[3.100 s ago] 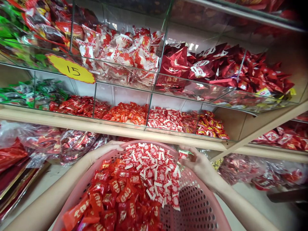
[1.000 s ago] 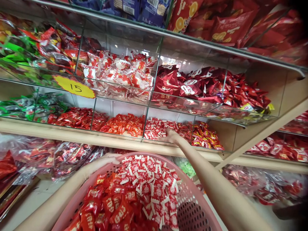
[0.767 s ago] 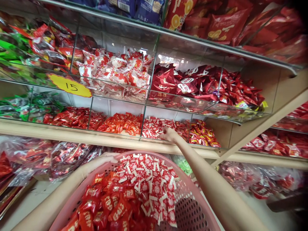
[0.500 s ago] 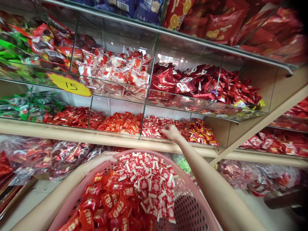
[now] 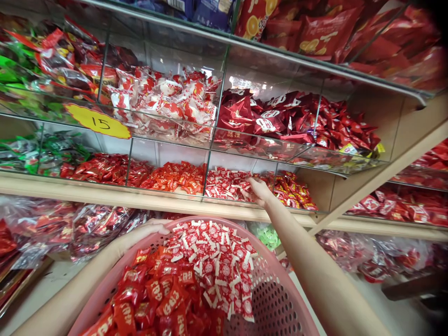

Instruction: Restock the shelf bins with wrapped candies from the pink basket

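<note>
My left hand (image 5: 145, 234) is closed over the far left rim of a pink perforated plastic basket (image 5: 285, 280). Orange-red wrapped candies (image 5: 154, 298) fill the basket's left and near part, and small red-and-white wrapped candies (image 5: 224, 266) lie heaped at its far and right side. Over on the lower shelf, my right hand (image 5: 259, 191) reaches into a compartment of matching red-and-white candies (image 5: 227, 184). Its fingers look parted, touching the candies at the compartment's right side; the fingertips are partly hidden among them.
A wooden shelf edge (image 5: 161, 204) runs between the basket and the compartments. Clear dividers separate neighbouring orange-red candies (image 5: 177, 177) from red-and-yellow ones (image 5: 296, 191). Above juts a glass shelf with a yellow price tag (image 5: 98, 121) reading 15. Bagged sweets (image 5: 101, 228) sit underneath.
My right hand has moved rightwards within the red-and-white candies, and its fingers look more spread. My left hand stays on the basket rim. The view has shifted slightly.
</note>
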The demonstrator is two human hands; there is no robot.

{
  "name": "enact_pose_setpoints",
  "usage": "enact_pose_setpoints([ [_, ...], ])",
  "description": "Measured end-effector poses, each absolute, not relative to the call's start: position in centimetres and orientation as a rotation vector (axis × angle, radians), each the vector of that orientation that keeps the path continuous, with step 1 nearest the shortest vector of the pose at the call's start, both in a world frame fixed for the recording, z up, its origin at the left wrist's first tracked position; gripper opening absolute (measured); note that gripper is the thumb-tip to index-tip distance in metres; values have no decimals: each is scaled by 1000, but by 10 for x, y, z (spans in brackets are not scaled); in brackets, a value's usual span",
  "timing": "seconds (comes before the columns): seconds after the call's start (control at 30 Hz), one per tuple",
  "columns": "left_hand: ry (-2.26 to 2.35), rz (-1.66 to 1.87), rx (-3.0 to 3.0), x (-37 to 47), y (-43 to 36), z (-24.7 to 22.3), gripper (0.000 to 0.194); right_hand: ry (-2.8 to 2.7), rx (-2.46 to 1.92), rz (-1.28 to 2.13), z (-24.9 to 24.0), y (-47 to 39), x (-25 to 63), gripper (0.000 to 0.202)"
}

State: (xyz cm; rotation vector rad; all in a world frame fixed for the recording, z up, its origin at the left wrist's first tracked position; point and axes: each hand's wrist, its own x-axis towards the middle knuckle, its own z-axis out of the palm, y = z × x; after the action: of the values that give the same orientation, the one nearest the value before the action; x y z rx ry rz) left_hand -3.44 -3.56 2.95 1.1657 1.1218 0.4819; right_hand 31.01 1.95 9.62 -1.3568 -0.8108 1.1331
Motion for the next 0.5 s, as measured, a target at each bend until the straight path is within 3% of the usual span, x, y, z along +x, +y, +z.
enact_pose_setpoints([
  [0.33,1069,486,1145,-31,-39,35,45,-535,-1078,1504,117,11,313,19],
  [0.5,1017,483,1170,-31,-42,38,48,-427,-887,1661,133,0,303,14],
])
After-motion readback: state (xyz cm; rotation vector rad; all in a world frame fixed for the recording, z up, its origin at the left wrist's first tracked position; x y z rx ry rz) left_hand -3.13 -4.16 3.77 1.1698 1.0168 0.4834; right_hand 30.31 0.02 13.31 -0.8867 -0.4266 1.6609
